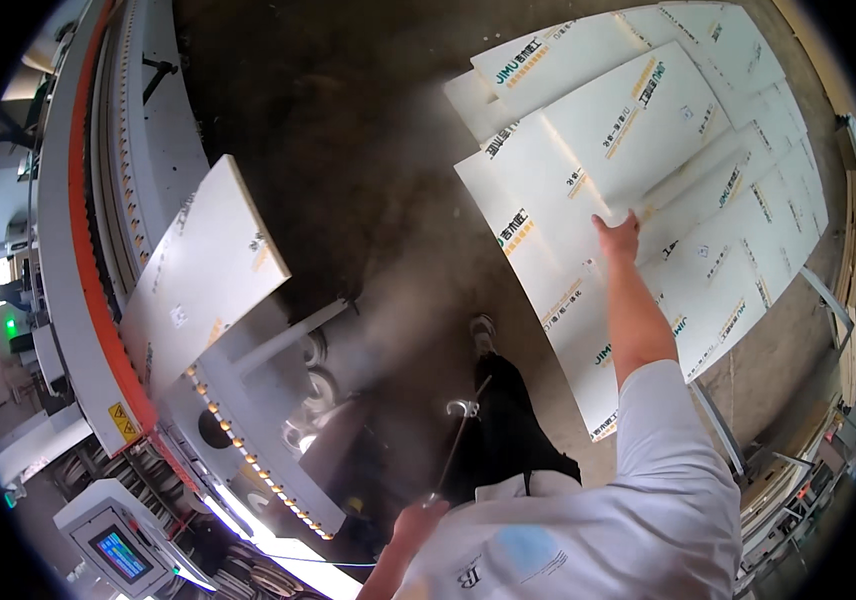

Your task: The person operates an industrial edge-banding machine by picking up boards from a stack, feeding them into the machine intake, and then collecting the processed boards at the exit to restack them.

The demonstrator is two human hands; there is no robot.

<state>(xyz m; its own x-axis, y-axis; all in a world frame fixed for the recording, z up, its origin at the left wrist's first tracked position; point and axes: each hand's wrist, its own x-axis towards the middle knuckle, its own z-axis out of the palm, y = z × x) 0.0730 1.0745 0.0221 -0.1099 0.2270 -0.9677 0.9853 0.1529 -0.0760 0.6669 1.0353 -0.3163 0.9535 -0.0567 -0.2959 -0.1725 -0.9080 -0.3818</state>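
Note:
My right hand [620, 238] reaches out over a stack of white boards [638, 130] on the right. Its thumb and a finger are spread apart, and it rests on or just above the film-covered top face. Low in front of my body, my left hand [418, 524] is closed around the near end of a thin metal rod [456, 445]. A silver curved fitting [463, 408] shows partway along this rod. Printed marks run across the boards, which overlap unevenly.
A long machine with an orange edge [78, 200] runs along the left. One white panel [208, 270] lies in it and juts out. Beside it stands a control screen [120, 553]. A thin blue line [323, 562] passes near my left forearm. Metal legs [718, 430] stand under the stack.

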